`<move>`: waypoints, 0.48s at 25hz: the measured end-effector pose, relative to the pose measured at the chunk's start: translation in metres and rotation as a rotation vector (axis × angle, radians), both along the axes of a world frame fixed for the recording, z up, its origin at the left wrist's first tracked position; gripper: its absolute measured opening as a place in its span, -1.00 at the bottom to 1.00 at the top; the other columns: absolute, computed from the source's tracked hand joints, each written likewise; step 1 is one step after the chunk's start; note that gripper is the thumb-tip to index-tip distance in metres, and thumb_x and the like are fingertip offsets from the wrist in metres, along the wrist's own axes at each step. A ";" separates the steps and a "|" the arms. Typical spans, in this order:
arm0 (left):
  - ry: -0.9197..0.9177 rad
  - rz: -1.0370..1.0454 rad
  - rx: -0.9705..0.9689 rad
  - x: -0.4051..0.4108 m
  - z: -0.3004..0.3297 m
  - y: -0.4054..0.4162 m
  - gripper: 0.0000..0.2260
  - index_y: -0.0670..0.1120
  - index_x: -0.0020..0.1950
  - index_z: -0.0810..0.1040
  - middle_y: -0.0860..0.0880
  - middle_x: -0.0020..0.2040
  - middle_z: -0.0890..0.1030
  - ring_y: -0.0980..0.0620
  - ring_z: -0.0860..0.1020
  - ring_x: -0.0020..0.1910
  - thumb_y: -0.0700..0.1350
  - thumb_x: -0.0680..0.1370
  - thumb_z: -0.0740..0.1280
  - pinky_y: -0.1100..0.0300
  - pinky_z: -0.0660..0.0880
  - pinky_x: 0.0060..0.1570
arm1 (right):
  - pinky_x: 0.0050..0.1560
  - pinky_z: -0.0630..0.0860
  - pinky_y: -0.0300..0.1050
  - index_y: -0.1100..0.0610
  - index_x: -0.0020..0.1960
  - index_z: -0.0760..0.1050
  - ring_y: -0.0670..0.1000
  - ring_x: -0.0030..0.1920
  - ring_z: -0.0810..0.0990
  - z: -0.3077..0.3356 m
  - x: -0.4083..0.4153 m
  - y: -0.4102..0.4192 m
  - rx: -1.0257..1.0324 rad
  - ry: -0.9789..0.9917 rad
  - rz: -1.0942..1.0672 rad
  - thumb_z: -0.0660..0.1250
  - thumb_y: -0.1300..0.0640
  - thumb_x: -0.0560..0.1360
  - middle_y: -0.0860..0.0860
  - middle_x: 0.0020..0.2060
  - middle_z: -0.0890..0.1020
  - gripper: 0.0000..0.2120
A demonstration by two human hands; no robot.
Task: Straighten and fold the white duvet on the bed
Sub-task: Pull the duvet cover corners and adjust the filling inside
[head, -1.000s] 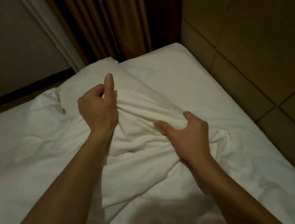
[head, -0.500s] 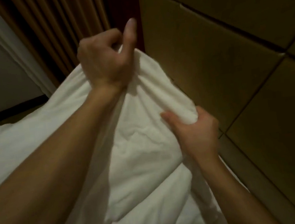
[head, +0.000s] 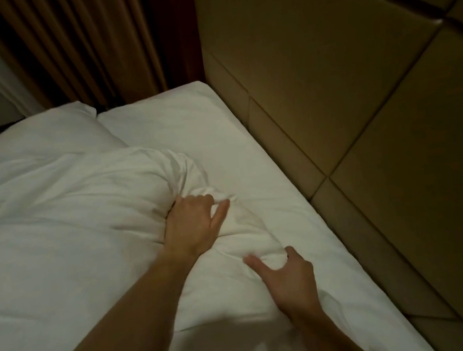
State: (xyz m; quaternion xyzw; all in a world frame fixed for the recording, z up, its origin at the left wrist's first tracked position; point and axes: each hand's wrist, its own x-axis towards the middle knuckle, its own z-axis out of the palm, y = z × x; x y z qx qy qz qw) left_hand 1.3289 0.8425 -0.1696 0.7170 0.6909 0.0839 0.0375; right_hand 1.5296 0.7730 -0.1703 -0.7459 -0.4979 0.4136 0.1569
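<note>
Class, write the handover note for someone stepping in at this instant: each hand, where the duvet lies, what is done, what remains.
Left hand: grips a bunched fold of the white duvet.
Right hand: fingers curled over the duvet's rumpled edge nearer the padded wall.
Duvet: heaped and creased on the bed, bare sheet showing beyond it.
Done: edge gathered in both hands.
Left: pull it flat, then fold.

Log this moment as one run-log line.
left hand: grips duvet | right hand: grips duvet edge | duvet: bunched on bed
</note>
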 end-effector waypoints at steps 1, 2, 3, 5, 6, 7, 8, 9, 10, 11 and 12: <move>0.010 0.008 -0.021 0.002 0.005 0.002 -0.34 -0.06 -0.08 0.62 -0.12 -0.16 0.65 -0.14 0.58 -0.13 0.31 0.59 -0.15 0.02 0.35 0.02 | 0.35 0.49 0.09 0.07 0.42 0.41 0.10 0.30 0.54 -0.002 0.001 -0.004 -0.024 -0.002 -0.011 0.14 -0.78 -0.03 0.03 0.31 0.57 0.28; 0.002 0.015 -0.015 0.004 0.012 0.005 -0.35 -0.07 -0.08 0.62 -0.12 -0.14 0.65 -0.14 0.58 -0.11 0.30 0.59 -0.15 0.02 0.36 0.03 | 0.34 0.49 0.07 0.07 0.40 0.41 0.09 0.30 0.54 -0.001 0.003 -0.005 -0.012 0.001 -0.001 0.12 -0.78 -0.03 0.02 0.31 0.57 0.27; -0.025 0.023 0.008 0.005 0.020 0.008 -0.37 -0.08 -0.07 0.61 -0.13 -0.12 0.64 -0.14 0.57 -0.10 0.28 0.59 -0.12 0.02 0.37 0.01 | 0.30 0.51 0.05 0.06 0.33 0.43 0.08 0.25 0.56 0.002 0.005 -0.004 0.022 -0.004 0.020 0.10 -0.78 -0.02 0.00 0.26 0.59 0.22; -0.056 0.011 0.074 0.000 0.041 0.014 -0.44 -0.10 -0.04 0.60 -0.13 -0.10 0.59 -0.16 0.53 -0.08 0.24 0.58 -0.07 0.00 0.36 -0.02 | 0.21 0.55 0.01 0.00 0.19 0.45 0.03 0.14 0.60 0.013 0.009 0.000 0.093 -0.018 0.063 0.06 -0.79 -0.01 -0.05 0.14 0.62 0.10; 0.003 -0.023 0.139 -0.007 0.048 0.017 -0.47 -0.10 -0.02 0.61 -0.13 -0.10 0.57 -0.18 0.52 -0.09 0.21 0.58 -0.04 -0.02 0.34 -0.03 | 0.19 0.57 0.02 -0.01 0.17 0.45 0.01 0.10 0.60 0.018 0.010 0.003 0.114 -0.018 0.085 0.05 -0.79 0.01 -0.07 0.10 0.62 0.07; 0.106 -0.056 0.188 -0.014 0.056 0.020 -0.49 -0.10 0.02 0.61 -0.15 -0.08 0.58 -0.20 0.52 -0.08 0.19 0.57 -0.02 -0.05 0.33 -0.03 | 0.18 0.57 0.04 -0.02 0.18 0.46 -0.01 0.08 0.60 0.022 0.009 0.006 0.130 -0.013 0.103 0.05 -0.79 0.02 -0.10 0.08 0.62 0.06; 0.225 -0.072 0.172 -0.022 0.064 0.024 -0.47 -0.07 0.09 0.61 -0.15 -0.02 0.58 -0.20 0.52 -0.05 0.19 0.56 -0.05 -0.06 0.32 -0.03 | 0.18 0.58 0.05 -0.03 0.20 0.46 -0.03 0.08 0.59 0.026 0.008 0.010 0.153 0.000 0.114 0.07 -0.78 0.05 -0.11 0.08 0.62 0.05; 0.326 -0.058 0.120 -0.028 0.071 0.029 -0.41 -0.04 0.17 0.58 -0.14 0.05 0.58 -0.18 0.50 0.00 0.23 0.55 -0.12 -0.05 0.30 -0.02 | 0.19 0.57 0.06 -0.04 0.25 0.46 -0.04 0.11 0.58 0.029 0.004 0.015 0.178 0.013 0.118 0.10 -0.77 0.07 -0.11 0.11 0.61 0.05; 0.361 -0.021 0.056 -0.031 0.078 0.035 -0.35 -0.04 0.21 0.57 -0.12 0.11 0.58 -0.15 0.49 0.05 0.26 0.54 -0.19 -0.05 0.30 0.01 | 0.22 0.56 0.08 -0.04 0.30 0.45 -0.03 0.15 0.57 0.032 -0.001 0.020 0.201 0.030 0.125 0.12 -0.76 0.09 -0.11 0.16 0.60 0.06; 0.345 0.014 0.072 -0.031 0.085 0.041 -0.31 -0.05 0.21 0.57 -0.13 0.13 0.59 -0.14 0.50 0.08 0.29 0.54 -0.21 -0.05 0.31 0.08 | 0.25 0.54 0.09 -0.03 0.36 0.42 -0.02 0.20 0.55 0.035 -0.007 0.027 0.213 0.044 0.131 0.12 -0.76 0.10 -0.09 0.22 0.58 0.09; 0.318 0.048 0.090 -0.031 0.088 0.048 -0.29 -0.07 0.20 0.58 -0.14 0.15 0.60 -0.14 0.52 0.13 0.31 0.54 -0.20 -0.08 0.31 0.22 | 0.29 0.52 0.10 -0.02 0.42 0.38 0.00 0.26 0.53 0.039 -0.013 0.035 0.210 0.063 0.141 0.12 -0.76 0.10 -0.08 0.29 0.55 0.13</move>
